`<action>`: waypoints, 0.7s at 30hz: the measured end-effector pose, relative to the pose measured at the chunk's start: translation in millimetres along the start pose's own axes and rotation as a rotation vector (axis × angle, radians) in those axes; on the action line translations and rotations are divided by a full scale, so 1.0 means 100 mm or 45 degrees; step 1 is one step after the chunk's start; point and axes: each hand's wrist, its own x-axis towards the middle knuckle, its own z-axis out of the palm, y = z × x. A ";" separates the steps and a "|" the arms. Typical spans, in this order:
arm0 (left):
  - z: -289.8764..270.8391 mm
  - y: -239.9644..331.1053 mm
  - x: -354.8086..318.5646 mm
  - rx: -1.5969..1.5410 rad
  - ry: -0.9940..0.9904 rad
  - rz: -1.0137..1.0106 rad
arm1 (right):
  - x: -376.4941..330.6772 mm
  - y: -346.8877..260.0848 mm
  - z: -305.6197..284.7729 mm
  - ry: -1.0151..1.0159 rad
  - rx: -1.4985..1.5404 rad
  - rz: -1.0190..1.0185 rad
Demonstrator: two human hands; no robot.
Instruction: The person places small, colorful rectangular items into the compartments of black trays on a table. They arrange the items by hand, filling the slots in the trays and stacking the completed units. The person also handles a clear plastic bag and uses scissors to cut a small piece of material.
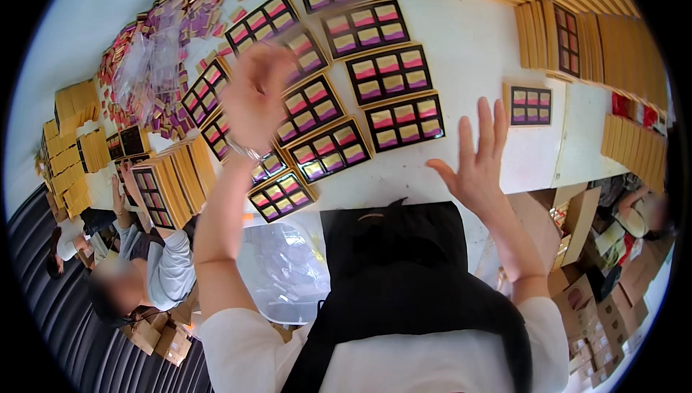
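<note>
My left hand (259,94) hovers over the left group of shallow black-lined boxes, its curled fingers smeared by motion. Whether anything is between them I cannot make out. Beneath and around it lie several boxes, such as one six-compartment box (328,151), filled with small pink, gold and purple wrapped pieces. My right hand (476,159) is above the white table with fingers spread and nothing in it. Nearest to that hand on its left is a filled box (405,122) at the front of a slanting column; to its right sits a single filled box (530,106).
Loose wrapped pieces (205,0) and clear plastic bags (151,58) are heaped at the far left. Upright box rows (537,36) line the right back. A person (155,263) works at the left beside stacked boxes (184,180). A clear bin (285,270) stands below the table edge.
</note>
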 end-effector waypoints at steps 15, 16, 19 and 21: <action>1.59 -0.82 -1.39 -0.120 0.001 -0.678 | -0.45 1.02 0.89 -0.474 0.437 0.060; 1.63 -0.79 -1.37 -0.027 -0.027 -0.644 | -0.40 1.01 0.90 -0.490 0.407 0.023; 1.76 -0.70 -1.36 -0.121 -0.013 -0.684 | -0.38 0.99 0.91 -0.529 0.301 -0.063; 1.89 -0.84 -1.39 -0.215 0.035 -0.721 | -0.47 0.99 0.89 -0.576 0.219 -0.059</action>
